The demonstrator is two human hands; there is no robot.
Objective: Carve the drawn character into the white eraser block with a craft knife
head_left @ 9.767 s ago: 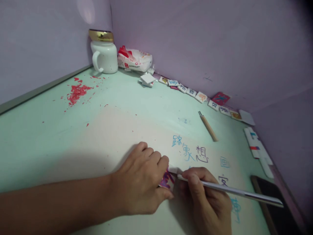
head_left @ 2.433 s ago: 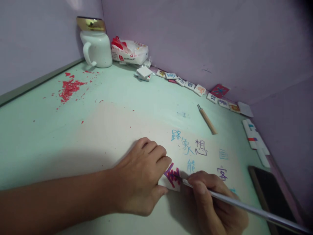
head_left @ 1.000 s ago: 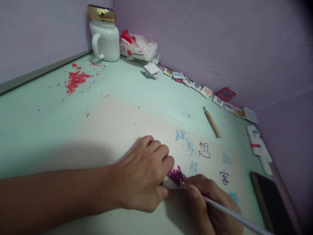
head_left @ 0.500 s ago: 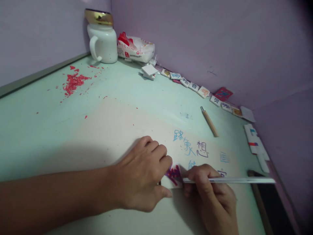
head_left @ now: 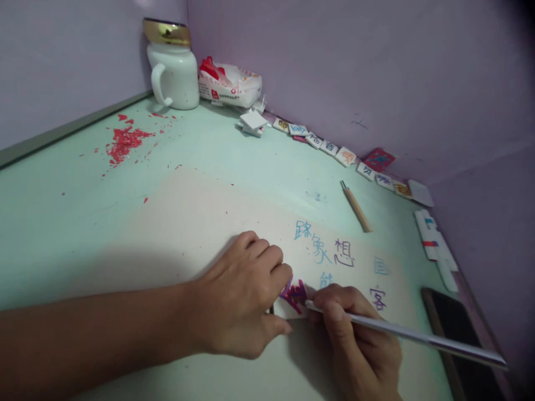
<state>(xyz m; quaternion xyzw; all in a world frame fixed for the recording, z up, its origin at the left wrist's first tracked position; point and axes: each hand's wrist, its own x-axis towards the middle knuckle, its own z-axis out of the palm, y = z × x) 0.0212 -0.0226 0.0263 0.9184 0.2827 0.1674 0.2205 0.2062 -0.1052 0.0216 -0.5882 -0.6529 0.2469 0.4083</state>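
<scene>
My left hand is closed on a small white block, pressing it against the pale sheet. Purple and red marks cover the part of its upper face that shows; the rest is under my fingers. In my right hand is a slim silver pen-shaped tool, pinched near its front end. Its tip meets the right edge of the marked face, and its long shaft slants down to the right. I cannot make out the shape of the tip.
Beyond my hands lies a wooden-handled gouge. Small lettered blocks line the wall. A white mug and a tissue pack stand at the back, near red shavings. A dark phone lies at right; coloured characters mark the sheet.
The silver tool's rear end has swung down, so the shaft now slants instead of lying level. Its tip has shifted slightly left and up along the block. My left hand keeps its hold.
</scene>
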